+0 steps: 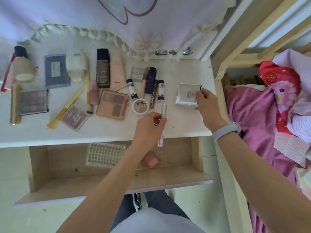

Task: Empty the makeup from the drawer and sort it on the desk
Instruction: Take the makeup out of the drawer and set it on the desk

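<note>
My left hand (pixel 149 127) pinches a slim silver tube (pixel 162 125) above the front edge of the white desk (pixel 104 133). My right hand (pixel 207 106) grips the right side of a white square compact (pixel 187 95) lying on the desk. Below the desk the wooden drawer (pixel 55 170) stands pulled out. A sheet of false lashes (pixel 105 154) and a small pink cube (pixel 151 159) lie in it. Several makeup items are laid out on the desk, among them a round pot (pixel 140 106), a beige palette (pixel 111 105) and a dark foundation bottle (pixel 103 68).
At the desk's left are a dark eyeshadow palette (pixel 33 101), a gold tube (pixel 15 105), yellow-handled brushes (pixel 70 106) and a grey box (pixel 56 70). A bed with pink bedding (pixel 255 115) lies to the right. A lilac curtain (pixel 84 17) hangs behind.
</note>
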A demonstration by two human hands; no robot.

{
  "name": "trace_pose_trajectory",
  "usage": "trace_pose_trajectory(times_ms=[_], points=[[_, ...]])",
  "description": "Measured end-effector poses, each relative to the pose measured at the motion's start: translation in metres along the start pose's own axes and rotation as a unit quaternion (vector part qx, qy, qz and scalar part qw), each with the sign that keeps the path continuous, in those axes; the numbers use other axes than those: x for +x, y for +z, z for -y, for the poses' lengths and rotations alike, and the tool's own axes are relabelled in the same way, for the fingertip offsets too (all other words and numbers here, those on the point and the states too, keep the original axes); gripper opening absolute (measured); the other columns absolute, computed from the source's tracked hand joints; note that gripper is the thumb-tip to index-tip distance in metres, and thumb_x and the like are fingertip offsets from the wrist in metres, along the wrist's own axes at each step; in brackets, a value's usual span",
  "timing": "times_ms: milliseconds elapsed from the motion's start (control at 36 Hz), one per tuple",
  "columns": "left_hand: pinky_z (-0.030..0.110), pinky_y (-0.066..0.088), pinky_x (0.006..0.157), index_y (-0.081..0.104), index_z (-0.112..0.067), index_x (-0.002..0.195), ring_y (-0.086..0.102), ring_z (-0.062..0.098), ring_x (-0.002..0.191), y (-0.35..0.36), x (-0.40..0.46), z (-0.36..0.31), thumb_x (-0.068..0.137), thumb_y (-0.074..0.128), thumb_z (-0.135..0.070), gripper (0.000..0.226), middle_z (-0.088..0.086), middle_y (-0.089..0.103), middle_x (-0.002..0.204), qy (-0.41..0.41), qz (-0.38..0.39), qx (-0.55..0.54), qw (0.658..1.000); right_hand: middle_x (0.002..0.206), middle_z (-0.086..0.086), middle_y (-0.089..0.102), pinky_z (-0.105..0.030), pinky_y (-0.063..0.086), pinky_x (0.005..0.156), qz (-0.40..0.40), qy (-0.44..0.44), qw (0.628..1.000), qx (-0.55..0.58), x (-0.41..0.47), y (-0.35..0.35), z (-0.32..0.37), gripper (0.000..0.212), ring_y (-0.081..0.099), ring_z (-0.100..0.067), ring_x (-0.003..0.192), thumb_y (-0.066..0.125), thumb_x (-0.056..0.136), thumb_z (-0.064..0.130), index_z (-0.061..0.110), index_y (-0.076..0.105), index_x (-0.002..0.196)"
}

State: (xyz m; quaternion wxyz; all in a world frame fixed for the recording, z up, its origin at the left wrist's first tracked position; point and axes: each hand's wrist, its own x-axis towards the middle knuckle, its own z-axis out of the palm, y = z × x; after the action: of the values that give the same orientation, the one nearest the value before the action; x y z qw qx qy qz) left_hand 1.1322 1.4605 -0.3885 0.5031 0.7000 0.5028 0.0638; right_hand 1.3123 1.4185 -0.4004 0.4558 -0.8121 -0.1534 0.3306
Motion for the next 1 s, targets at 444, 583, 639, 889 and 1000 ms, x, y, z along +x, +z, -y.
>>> trace_pose_trajectory(times_ms=[444,583,639,889,1000], points=[[0.033,0.037,0.067,0.051,-0.004,0.111,0.059,0.03,0.096,0.042,0.063,-0.035,0.094,0.053,-0.028,0.03,0.012,0.055,0.111,0.129,-0.072,0.304,0.941,0.131,-0.006,0.055,-0.044,0.044,0.101,0.006,-0.047,0.994,-0.098,0.037,-0.008,-0.003,0.045,0.053,-0.025,0.117,0.035,0.09,0.011,0.013,0.05,0.133],[0.037,0.039,0.059,0.055,-0.004,0.112,0.063,0.034,0.086,0.04,0.062,-0.037,0.094,0.053,-0.031,0.033,0.015,0.06,0.107,0.149,-0.134,0.258,0.945,0.128,-0.009,0.051,-0.034,0.041,0.1,-0.006,-0.142,0.979,-0.144,-0.011,-0.005,-0.023,0.037,0.051,-0.025,0.115,0.037,0.094,0.0,0.009,0.053,0.126],[0.031,0.036,0.051,0.061,-0.005,0.105,0.064,0.032,0.07,0.035,0.052,-0.032,0.09,0.058,-0.024,0.024,0.013,0.065,0.093,0.185,-0.184,0.216,0.941,0.124,-0.013,0.052,-0.035,0.043,0.094,-0.01,-0.218,0.958,-0.185,-0.03,0.001,-0.033,0.037,0.05,-0.029,0.111,0.041,0.09,-0.001,0.005,0.054,0.125],[0.032,0.052,0.052,0.064,-0.015,0.106,0.062,0.014,0.074,0.021,-0.036,0.065,0.087,0.044,-0.025,0.03,-0.002,0.065,0.093,0.215,-0.11,0.179,0.954,0.13,-0.008,0.051,-0.038,0.045,0.079,0.031,-0.33,0.845,-0.421,-0.047,0.037,-0.048,0.05,0.047,-0.027,0.109,0.043,0.082,0.028,0.008,0.051,0.128],[0.029,0.044,0.056,0.064,-0.012,0.106,0.061,0.024,0.08,0.021,-0.059,0.115,0.086,0.052,-0.016,0.024,0.004,0.061,0.099,0.127,0.006,0.218,0.968,0.136,-0.006,0.047,-0.038,0.042,0.081,0.025,-0.328,0.848,-0.415,-0.038,0.047,-0.042,0.053,0.044,-0.027,0.109,0.043,0.083,0.023,0.01,0.046,0.134]])
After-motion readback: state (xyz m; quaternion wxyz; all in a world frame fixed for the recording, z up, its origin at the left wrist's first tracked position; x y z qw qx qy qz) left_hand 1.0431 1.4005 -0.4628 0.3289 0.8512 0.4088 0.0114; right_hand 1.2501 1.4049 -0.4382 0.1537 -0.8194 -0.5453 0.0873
